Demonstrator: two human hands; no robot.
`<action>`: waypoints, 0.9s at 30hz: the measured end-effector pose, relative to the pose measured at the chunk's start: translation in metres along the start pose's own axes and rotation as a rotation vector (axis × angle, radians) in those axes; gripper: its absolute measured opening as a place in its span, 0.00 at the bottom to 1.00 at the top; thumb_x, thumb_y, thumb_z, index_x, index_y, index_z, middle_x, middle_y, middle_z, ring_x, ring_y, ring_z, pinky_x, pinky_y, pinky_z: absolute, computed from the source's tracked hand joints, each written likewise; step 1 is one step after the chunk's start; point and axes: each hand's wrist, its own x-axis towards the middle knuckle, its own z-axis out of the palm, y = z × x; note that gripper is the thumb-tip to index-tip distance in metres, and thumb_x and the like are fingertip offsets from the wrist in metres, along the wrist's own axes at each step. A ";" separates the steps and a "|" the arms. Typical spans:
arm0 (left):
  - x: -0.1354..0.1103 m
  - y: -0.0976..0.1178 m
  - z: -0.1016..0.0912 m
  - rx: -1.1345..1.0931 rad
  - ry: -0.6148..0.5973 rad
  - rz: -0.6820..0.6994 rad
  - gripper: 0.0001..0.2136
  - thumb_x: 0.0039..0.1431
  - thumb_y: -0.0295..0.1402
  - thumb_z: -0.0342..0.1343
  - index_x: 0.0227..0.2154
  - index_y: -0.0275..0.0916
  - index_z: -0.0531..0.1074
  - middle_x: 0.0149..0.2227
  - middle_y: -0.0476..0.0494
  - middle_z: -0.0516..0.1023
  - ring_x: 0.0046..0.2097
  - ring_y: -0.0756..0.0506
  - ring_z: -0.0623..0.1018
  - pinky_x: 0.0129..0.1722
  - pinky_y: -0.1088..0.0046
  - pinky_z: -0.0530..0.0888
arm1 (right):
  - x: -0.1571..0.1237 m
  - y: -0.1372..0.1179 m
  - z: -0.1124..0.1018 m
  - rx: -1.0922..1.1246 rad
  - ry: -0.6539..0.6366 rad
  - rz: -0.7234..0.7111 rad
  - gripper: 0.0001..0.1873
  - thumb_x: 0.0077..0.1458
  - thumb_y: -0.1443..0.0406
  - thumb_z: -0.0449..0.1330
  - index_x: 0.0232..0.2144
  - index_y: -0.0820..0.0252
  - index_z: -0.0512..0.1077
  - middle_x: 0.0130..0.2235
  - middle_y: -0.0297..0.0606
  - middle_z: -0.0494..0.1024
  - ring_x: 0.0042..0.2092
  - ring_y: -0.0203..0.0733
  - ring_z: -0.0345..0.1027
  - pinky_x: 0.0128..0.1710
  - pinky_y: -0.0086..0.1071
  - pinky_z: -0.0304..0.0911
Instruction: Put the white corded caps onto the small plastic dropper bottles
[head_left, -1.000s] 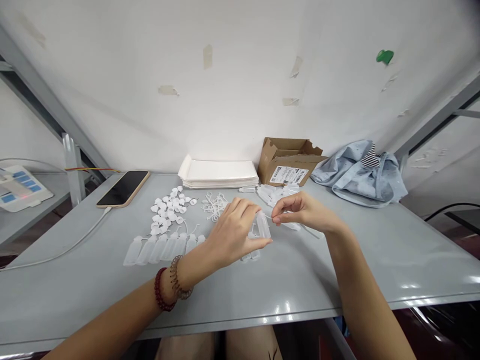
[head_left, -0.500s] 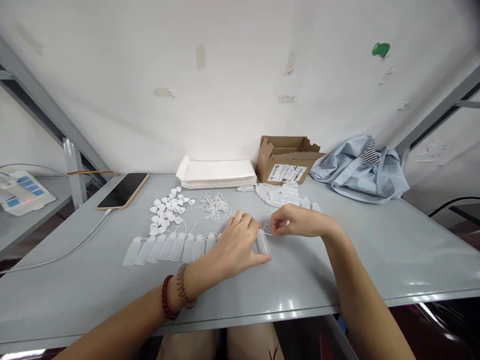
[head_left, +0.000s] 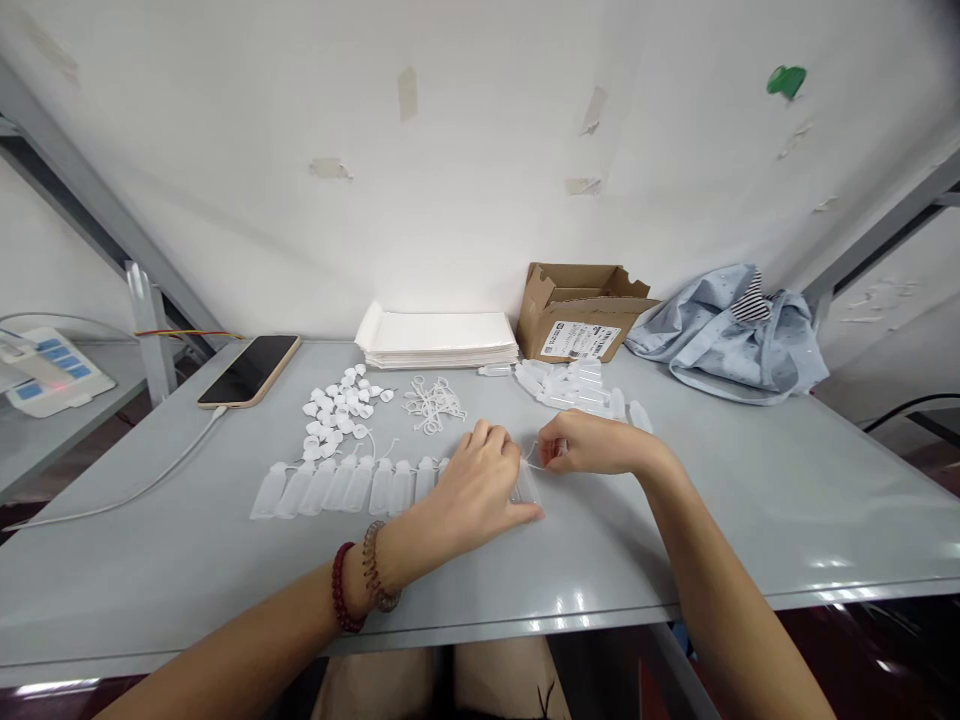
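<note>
In the head view, a row of small frosted bottles (head_left: 381, 487) lies side by side on the grey counter (head_left: 615, 560), necks pointing away from the person and thin white cords trailing from several of them. The left hand (head_left: 487, 485) rests over the right end of that row, hiding part of it; its thumb and fingers close around the end bottle (head_left: 528, 486), with the thumb near the base and the fingers by the neck. The right hand (head_left: 585, 442) is just beside that neck, fingers curled and tips close together at a thin white cord (head_left: 535, 466); whether they pinch it, I cannot tell. Two bracelets, one of dark red beads (head_left: 338, 585) and one a brown coil (head_left: 373, 565), circle the left wrist.

Behind the row are a heap of white caps (head_left: 328, 420) and, to its right, a tangle of white cord loops (head_left: 433, 400). Beyond the right hand, more loose bottles (head_left: 562, 384) lie in front of a cardboard box (head_left: 577, 312), beside a stack of white envelopes (head_left: 442, 338). Light blue fabric (head_left: 727, 345) is bunched right of the box. A phone (head_left: 250, 370) with a white cable plugged in lies at the left.
</note>
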 end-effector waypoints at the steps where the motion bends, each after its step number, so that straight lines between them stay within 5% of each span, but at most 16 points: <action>1: 0.000 0.000 0.000 0.004 -0.007 -0.005 0.21 0.49 0.48 0.63 0.35 0.33 0.70 0.40 0.38 0.70 0.46 0.37 0.66 0.44 0.61 0.67 | 0.001 0.000 0.000 -0.004 0.003 0.003 0.08 0.44 0.69 0.55 0.27 0.61 0.74 0.31 0.38 0.77 0.34 0.41 0.69 0.32 0.31 0.60; 12: -0.006 0.000 -0.004 0.078 -0.015 0.028 0.23 0.53 0.50 0.59 0.37 0.31 0.71 0.40 0.37 0.70 0.46 0.37 0.65 0.44 0.62 0.67 | 0.001 -0.002 -0.002 -0.012 0.047 0.027 0.08 0.45 0.67 0.56 0.28 0.60 0.75 0.33 0.39 0.79 0.36 0.44 0.70 0.33 0.32 0.60; 18: -0.008 -0.004 -0.007 0.034 0.037 0.066 0.30 0.54 0.60 0.49 0.36 0.31 0.70 0.39 0.37 0.70 0.44 0.38 0.65 0.43 0.63 0.67 | 0.002 0.001 -0.005 0.033 0.146 0.004 0.08 0.47 0.66 0.56 0.28 0.60 0.75 0.32 0.37 0.78 0.33 0.40 0.68 0.32 0.31 0.60; 27: -0.009 -0.037 -0.024 -0.193 0.457 -0.130 0.25 0.58 0.54 0.51 0.43 0.34 0.69 0.44 0.40 0.73 0.49 0.40 0.66 0.49 0.63 0.68 | 0.001 -0.004 -0.009 0.087 0.298 0.026 0.10 0.51 0.60 0.55 0.28 0.59 0.74 0.33 0.37 0.78 0.34 0.41 0.67 0.35 0.33 0.61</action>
